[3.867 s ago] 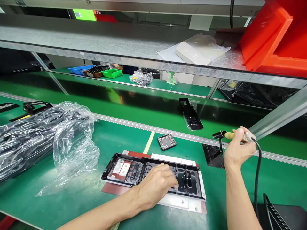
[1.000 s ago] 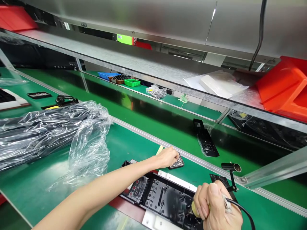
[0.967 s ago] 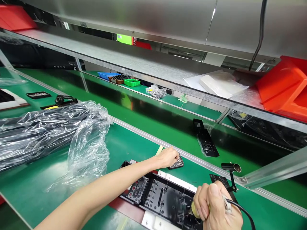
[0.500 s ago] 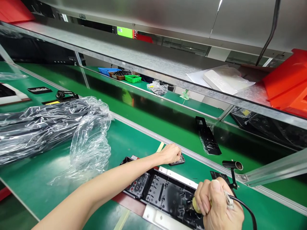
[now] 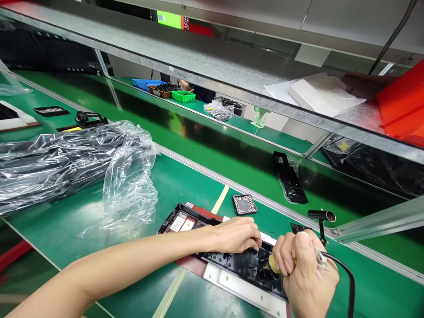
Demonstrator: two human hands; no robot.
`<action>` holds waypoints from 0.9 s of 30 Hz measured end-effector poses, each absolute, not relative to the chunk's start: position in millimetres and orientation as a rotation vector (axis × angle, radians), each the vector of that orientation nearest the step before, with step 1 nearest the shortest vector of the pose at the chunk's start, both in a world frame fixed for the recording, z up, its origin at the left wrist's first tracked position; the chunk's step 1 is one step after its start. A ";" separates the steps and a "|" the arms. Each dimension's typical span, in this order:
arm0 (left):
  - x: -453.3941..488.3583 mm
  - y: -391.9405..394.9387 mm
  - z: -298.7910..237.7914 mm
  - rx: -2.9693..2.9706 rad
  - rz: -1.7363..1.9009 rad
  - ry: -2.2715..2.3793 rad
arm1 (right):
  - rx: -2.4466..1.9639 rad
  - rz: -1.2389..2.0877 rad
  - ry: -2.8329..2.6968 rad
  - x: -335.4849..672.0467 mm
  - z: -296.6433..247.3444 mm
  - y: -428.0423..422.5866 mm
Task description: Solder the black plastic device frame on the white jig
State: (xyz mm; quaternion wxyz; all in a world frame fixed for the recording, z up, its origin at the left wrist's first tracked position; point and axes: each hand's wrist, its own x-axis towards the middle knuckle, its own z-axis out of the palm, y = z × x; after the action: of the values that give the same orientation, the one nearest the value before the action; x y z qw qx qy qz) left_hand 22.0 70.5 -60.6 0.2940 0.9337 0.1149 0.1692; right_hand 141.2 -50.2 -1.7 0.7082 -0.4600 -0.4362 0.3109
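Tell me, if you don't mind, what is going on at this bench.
A person's right hand grips a corded tool, its tip end down at an open black housing. The left hand is over the same housing, fingers bent; whether it holds anything is hidden. The housing lies along a white strip. Just beyond it sits a small black tray of tiny metal pieces, and a plastic-wrapped bundle lies off to the left.

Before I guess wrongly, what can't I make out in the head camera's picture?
All in the head view:
- Whether the left hand holds anything: its own fingers hide it.
- The corded tool's tip: dark and blurred against the black case.
- The white label's print: too small.
- The red bin's full shape: cut off by the right edge.
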 end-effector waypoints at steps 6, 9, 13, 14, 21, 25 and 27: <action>32.9 76.4 -65.6 2.585 0.425 0.116 | -1.009 0.674 -0.975 140.9 0.2 -49.4; 32.9 78.1 -65.4 2.618 0.435 0.062 | -1.009 0.678 -0.967 141.8 0.3 -49.4; 30.0 76.7 -65.5 2.646 0.466 0.032 | -1.015 0.674 -0.963 142.0 0.3 -48.9; 28.7 76.2 -65.7 2.650 0.474 0.025 | -1.015 0.674 -0.966 141.9 0.4 -48.6; 11.9 72.6 -67.1 2.686 0.509 0.020 | -1.014 0.675 -0.972 141.4 0.2 -48.3; 6.5 70.9 -71.5 2.738 0.516 0.015 | -1.020 0.675 -0.972 140.5 0.7 -48.5; 6.4 69.1 -73.2 2.767 0.510 0.004 | -1.015 0.680 -0.979 139.8 1.3 -48.5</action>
State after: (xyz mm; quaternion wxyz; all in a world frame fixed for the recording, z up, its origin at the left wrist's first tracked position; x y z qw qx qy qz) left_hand 6.4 69.1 -73.2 0.1631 0.9703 0.0015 0.1787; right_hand 139.8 -48.5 1.3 0.7089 -0.4574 -0.4409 0.3062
